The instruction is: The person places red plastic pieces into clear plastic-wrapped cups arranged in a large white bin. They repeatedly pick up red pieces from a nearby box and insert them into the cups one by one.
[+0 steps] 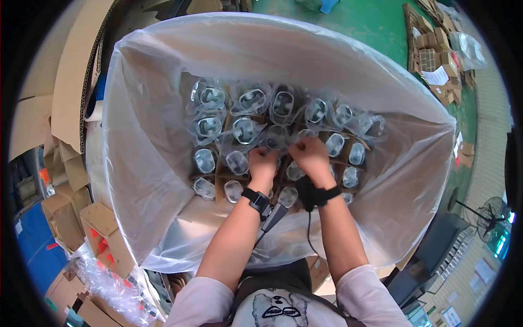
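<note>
Left hand (263, 162): fingers curled and narrow, tips close to the near side of a bagged metal part (277, 135). Right hand (310, 155): also narrow, fingertips at the film on the part's right. Cannot tell whether either hand truly pinches the plastic; the tips are too blurred.

The bagged part sits between the hands, near the middle of the large box (158, 180), a little nearer its far edge than its near one. Film is loose and bunched around it. Risk: a fingertip snags this film and lifts or tilts the part; cause would be the slack.

Left wristband (257, 201) carries a grey device (275, 217) with a cable, just beside a wrapped part (287, 197). Right wristband (321, 194) has its own cable (309, 234) running toward the near edge. Either cable could catch on a part or on the cardboard dividers (223, 188) if an arm swings sideways.

Toward the far edge, other bags (250, 98) spread over neighbouring cells; overlapping film could drag a second part along. Metal knocking metal seems possible if a divider bends.

Plastic liner (180, 234) sags along the near edge, below the forearms; leaning in could pull it down over the nearest row.
</note>
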A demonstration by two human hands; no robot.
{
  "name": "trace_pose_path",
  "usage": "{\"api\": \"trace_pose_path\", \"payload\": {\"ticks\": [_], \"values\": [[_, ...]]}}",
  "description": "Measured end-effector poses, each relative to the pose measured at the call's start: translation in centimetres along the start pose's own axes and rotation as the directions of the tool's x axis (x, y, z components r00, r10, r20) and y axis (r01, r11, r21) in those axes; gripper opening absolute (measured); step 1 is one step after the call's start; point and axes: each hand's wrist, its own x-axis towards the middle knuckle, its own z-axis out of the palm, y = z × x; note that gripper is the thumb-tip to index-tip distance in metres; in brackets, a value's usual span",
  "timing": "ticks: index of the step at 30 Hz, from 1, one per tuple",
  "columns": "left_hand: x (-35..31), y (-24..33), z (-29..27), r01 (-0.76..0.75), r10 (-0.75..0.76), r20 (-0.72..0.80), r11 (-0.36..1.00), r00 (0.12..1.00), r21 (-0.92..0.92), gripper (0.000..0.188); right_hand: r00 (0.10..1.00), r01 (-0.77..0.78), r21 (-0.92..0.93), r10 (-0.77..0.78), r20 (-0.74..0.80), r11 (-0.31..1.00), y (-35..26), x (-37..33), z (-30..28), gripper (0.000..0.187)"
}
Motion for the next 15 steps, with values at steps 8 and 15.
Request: {"api": "trace_pose_path", "payload": {"ticks": [8, 15], "values": [[-3.5, 2.7, 1.3, 0.021, -0.031, -0.076, 0.992, 0.997, -0.125, 0.022, 0.716, 0.416, -0.697, -0.682, -0.145, 0.584, -2.8, 1.7, 0.8, 0.010], [-4.2, 0.8, -1.1, 0.226, -0.194, 0.139, 0.932, 0.971, -0.282, 0.029, 0.747, 0.419, -0.476, -0.592, -0.304, 0.773, -3.6, 2.2, -4.9, 0.014]]}}
